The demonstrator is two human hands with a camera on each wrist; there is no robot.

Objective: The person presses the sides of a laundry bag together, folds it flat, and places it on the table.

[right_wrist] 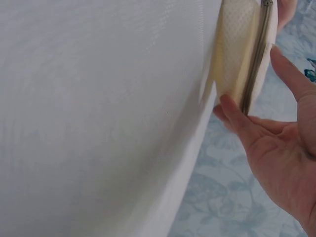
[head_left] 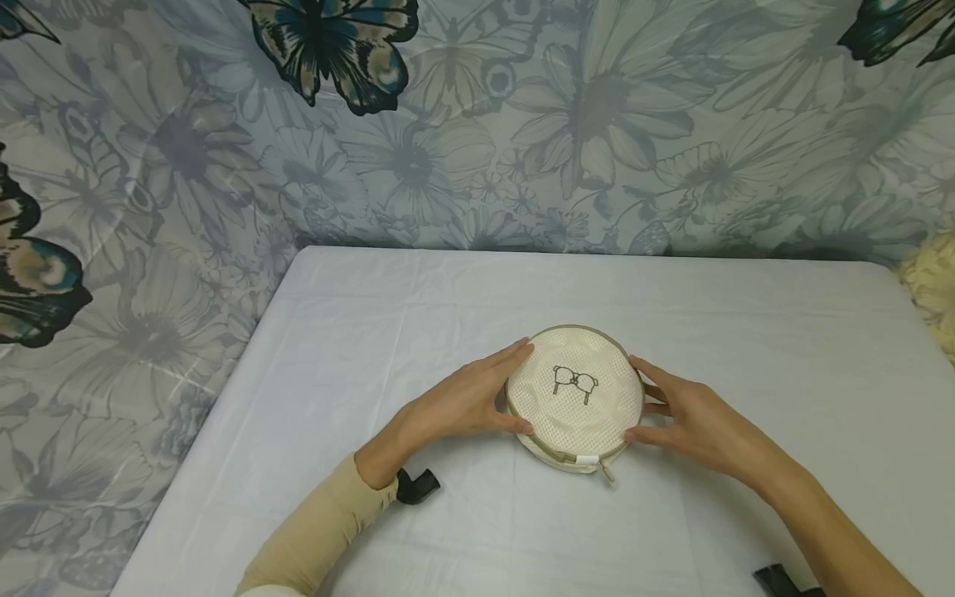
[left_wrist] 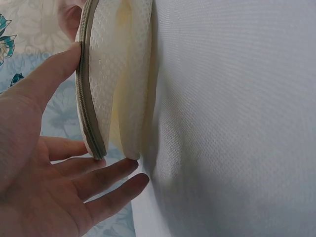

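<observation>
A round cream mesh laundry bag (head_left: pixel 574 414) lies on the white-covered table, with a small line drawing like a pair of glasses stitched on its top. A zipper (left_wrist: pixel 85 94) runs around its rim, and a pull tab (head_left: pixel 608 474) hangs at the near side. My left hand (head_left: pixel 470 398) holds the bag's left edge, thumb at the near rim and fingers around the far side. On the opposite edge, my right hand (head_left: pixel 690 423) grips it with thumb and fingertips. Soft mesh side walls (right_wrist: pixel 236 49) show below the zipper in the right wrist view.
White cloth covers the table (head_left: pixel 403 315). Behind and to the left hangs a grey floral backdrop (head_left: pixel 485 149) with butterflies. A yellow textured thing (head_left: pixel 933 282) stands at the right edge. Black straps or mounts (head_left: pixel 418 487) sit at both wrists.
</observation>
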